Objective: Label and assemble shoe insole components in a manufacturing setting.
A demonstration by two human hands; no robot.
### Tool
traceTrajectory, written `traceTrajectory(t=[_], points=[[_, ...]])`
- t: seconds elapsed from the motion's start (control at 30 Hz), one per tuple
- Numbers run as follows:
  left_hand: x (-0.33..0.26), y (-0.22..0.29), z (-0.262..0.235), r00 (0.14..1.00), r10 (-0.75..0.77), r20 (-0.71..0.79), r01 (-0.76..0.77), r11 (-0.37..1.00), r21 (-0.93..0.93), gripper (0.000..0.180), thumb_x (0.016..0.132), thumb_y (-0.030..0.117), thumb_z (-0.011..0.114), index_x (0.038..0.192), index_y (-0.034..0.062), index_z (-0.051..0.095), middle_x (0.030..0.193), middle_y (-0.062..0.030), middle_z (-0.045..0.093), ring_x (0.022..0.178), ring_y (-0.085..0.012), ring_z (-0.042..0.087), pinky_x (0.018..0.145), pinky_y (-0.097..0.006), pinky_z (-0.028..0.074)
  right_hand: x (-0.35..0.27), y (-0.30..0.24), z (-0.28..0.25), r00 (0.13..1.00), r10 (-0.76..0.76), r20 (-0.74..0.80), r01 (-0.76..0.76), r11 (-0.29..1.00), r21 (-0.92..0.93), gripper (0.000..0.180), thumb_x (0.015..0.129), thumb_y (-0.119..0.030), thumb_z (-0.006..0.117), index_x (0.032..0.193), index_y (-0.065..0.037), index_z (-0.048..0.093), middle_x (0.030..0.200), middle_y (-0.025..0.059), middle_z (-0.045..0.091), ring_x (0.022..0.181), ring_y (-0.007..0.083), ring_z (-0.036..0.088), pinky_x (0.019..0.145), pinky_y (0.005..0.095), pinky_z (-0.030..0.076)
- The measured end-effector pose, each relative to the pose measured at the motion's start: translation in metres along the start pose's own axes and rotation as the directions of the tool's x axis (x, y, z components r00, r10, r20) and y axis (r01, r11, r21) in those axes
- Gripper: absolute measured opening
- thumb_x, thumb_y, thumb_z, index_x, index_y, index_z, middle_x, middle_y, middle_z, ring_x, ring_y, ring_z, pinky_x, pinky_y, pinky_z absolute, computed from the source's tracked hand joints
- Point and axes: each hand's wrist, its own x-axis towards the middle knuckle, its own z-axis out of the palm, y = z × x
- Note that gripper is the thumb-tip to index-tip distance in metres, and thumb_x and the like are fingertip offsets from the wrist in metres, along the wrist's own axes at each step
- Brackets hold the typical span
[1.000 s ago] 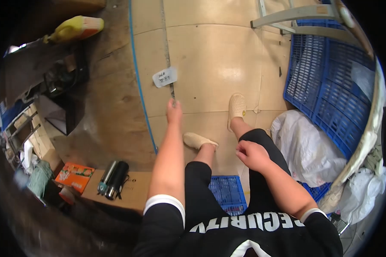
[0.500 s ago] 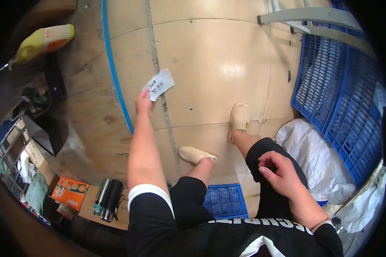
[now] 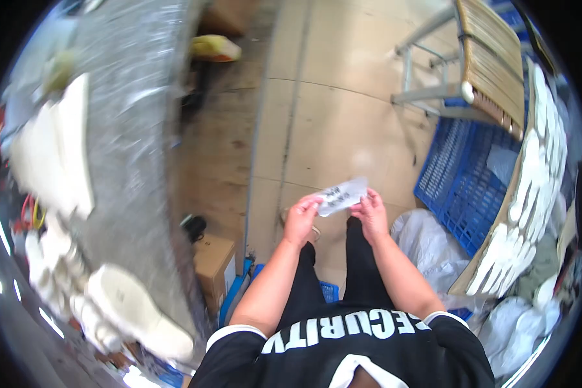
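In front of my lap I hold a white slip of paper [image 3: 343, 197] with dark handwriting on it. Its left end is pinched between the thumb and fingers of my left hand [image 3: 301, 220]. At the opposite end my right hand [image 3: 372, 216] grips the slip's edge. Both hands are closed on it, and the slip lies slightly tilted between them above the tan floor.
To my left runs a grey bench [image 3: 132, 129] bearing pale shoe soles [image 3: 132, 310]. A cardboard box [image 3: 213, 262] stands beside it. On the right are a metal-legged seat [image 3: 495, 68], blue crates [image 3: 443, 187], a white plastic bag [image 3: 427, 246] and a board of white soles [image 3: 530, 174].
My left hand has drawn the slip back from the floor toward my body. My right hand has moved up and taken its other end. The view has shifted, bringing the bench in.
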Motion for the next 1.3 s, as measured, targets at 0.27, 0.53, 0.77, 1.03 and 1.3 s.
traceTrajectory(t=[0.27, 0.53, 0.77, 1.03, 1.3], points=[[-0.143, 0.155, 0.017, 0.951, 0.227, -0.212, -0.213, 0.973, 0.084, 0.012, 0.082, 0.002, 0.056, 0.090, -0.0019, 0.064, 0.089, -0.0039, 0.061, 0.077, -0.0107, 0.056, 0.070, -0.023, 0.045, -0.103, -0.131, 0.058, 0.908, -0.009, 0.419, 0.122, 0.962, -0.243, 0.006, 0.082, -0.006, 0.060, 0.087, -0.006, 0.058, 0.075, -0.0012, 0.060, 0.064, 0.0053, 0.053, 0.053, 0.0184, 0.038], [-0.309, 0.203, -0.090, 0.467, 0.602, -0.648, -0.591, 0.757, 0.278, 0.013, 0.082, -0.003, 0.053, 0.091, 0.0011, 0.062, 0.088, -0.0054, 0.063, 0.079, -0.0106, 0.057, 0.071, -0.023, 0.045, -0.216, -0.164, 0.242, 0.507, 0.008, 0.862, 0.430, 0.864, -0.261, 0.006, 0.083, -0.009, 0.060, 0.087, -0.004, 0.059, 0.078, 0.0002, 0.059, 0.066, 0.0068, 0.051, 0.058, 0.0202, 0.041], [-0.372, 0.164, -0.211, 0.205, 0.263, -0.943, -0.952, 0.278, -0.130, 0.014, 0.084, -0.002, 0.054, 0.096, -0.0001, 0.059, 0.092, -0.0087, 0.063, 0.084, -0.0159, 0.059, 0.078, -0.028, 0.048, -0.314, -0.054, 0.405, -0.128, 0.115, 0.985, 0.979, 0.176, 0.106, 0.012, 0.077, -0.010, 0.061, 0.085, 0.000, 0.063, 0.088, 0.0141, 0.059, 0.083, 0.0318, 0.057, 0.075, 0.0376, 0.046], [-0.307, 0.122, -0.226, 0.451, 0.164, -0.877, -0.866, 0.319, -0.386, 0.013, 0.086, -0.001, 0.050, 0.097, -0.0003, 0.056, 0.096, -0.0089, 0.061, 0.085, -0.0187, 0.060, 0.078, -0.031, 0.051, -0.290, 0.012, 0.435, -0.365, 0.343, 0.865, 0.840, -0.280, 0.465, 0.027, 0.076, -0.014, 0.058, 0.101, -0.004, 0.058, 0.109, 0.0139, 0.053, 0.102, 0.0308, 0.049, 0.088, 0.0408, 0.040], [-0.341, 0.137, -0.241, 0.373, 0.130, -0.919, -0.925, 0.122, -0.359, 0.013, 0.083, -0.005, 0.053, 0.094, -0.0031, 0.058, 0.092, -0.0114, 0.062, 0.084, -0.0181, 0.060, 0.078, -0.030, 0.050, -0.303, -0.012, 0.443, -0.462, 0.289, 0.838, 0.636, -0.551, 0.541, 0.042, 0.077, -0.024, 0.060, 0.115, -0.007, 0.054, 0.123, 0.0075, 0.049, 0.115, 0.0244, 0.043, 0.094, 0.0439, 0.033]])
